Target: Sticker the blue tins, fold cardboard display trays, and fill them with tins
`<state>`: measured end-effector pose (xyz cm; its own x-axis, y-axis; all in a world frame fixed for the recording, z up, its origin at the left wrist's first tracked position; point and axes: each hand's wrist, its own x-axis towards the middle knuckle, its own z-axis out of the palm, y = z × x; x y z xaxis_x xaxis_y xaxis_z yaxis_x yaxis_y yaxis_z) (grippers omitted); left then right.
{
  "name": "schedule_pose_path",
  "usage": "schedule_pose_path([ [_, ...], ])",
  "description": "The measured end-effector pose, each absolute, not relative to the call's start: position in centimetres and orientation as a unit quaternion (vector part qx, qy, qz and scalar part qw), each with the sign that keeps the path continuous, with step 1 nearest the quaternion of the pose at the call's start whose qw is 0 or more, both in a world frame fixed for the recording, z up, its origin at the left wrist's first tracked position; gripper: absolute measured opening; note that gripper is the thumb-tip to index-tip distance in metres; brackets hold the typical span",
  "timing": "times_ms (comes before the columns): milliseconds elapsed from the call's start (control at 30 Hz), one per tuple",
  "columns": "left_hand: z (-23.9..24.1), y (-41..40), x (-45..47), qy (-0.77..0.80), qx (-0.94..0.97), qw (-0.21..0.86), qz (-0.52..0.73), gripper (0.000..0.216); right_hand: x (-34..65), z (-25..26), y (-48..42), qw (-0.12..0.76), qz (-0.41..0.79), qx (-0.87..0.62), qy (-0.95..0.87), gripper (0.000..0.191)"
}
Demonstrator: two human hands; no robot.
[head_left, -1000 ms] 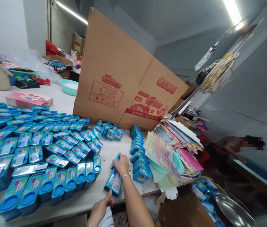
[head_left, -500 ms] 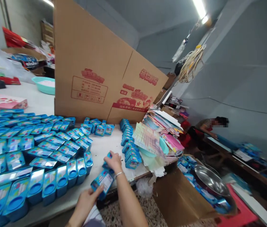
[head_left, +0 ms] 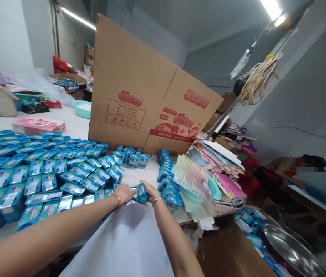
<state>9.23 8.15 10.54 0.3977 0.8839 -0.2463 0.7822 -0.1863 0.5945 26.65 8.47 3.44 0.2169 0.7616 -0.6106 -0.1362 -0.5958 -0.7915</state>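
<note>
Both my arms reach forward over the white table (head_left: 76, 127). My left hand (head_left: 124, 193) and my right hand (head_left: 150, 191) meet at one small blue box (head_left: 142, 192), which stands on end between them. Each hand has its fingers closed on that box. Just left of my left hand lie rows of the same blue boxes (head_left: 50, 177). A column of stacked blue boxes (head_left: 167, 179) stands just right of my right hand.
A large tilted cardboard sheet (head_left: 139, 92) stands behind the boxes. Coloured paper cards (head_left: 209, 173) are piled at the table's right end. A pink box (head_left: 38, 125) and a teal bowl (head_left: 82, 108) sit farther back. A person (head_left: 290, 169) bends over at right, near a metal bowl (head_left: 290, 250).
My left arm has stretched forward across the table to meet my right hand. The blue box that my hands held near the table edge now stands upright farther in.
</note>
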Motion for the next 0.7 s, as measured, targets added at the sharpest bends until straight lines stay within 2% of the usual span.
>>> schedule_pose_path([
  [100, 10.7, 6.9, 7.3, 0.507, 0.781, 0.359, 0.072, 0.043, 24.9, 2.9, 8.3, 0.376, 0.573, -0.689, -0.238, 0.056],
  [233, 9.7, 3.5, 2.9, 0.425, 0.805, 0.405, 0.085, 0.044, 23.2, 2.4, 7.3, 0.378, 0.547, -0.691, -0.283, 0.067],
  [500, 2.0, 0.9, -1.9, 0.339, 0.65, 0.668, 0.128, 0.062, 22.8, 2.2, 5.9, 0.292, 0.429, -0.745, -0.419, 0.079],
  [633, -0.3, 1.1, 0.1, 0.266, 0.605, 0.741, 0.116, 0.077, 23.2, 2.9, 4.2, 0.265, 0.395, -0.748, -0.463, 0.081],
  [700, -1.0, 1.4, 1.4, 0.235, 0.603, 0.756, 0.101, 0.088, 23.6, 3.8, 3.9, 0.269, 0.367, -0.731, -0.508, 0.074],
])
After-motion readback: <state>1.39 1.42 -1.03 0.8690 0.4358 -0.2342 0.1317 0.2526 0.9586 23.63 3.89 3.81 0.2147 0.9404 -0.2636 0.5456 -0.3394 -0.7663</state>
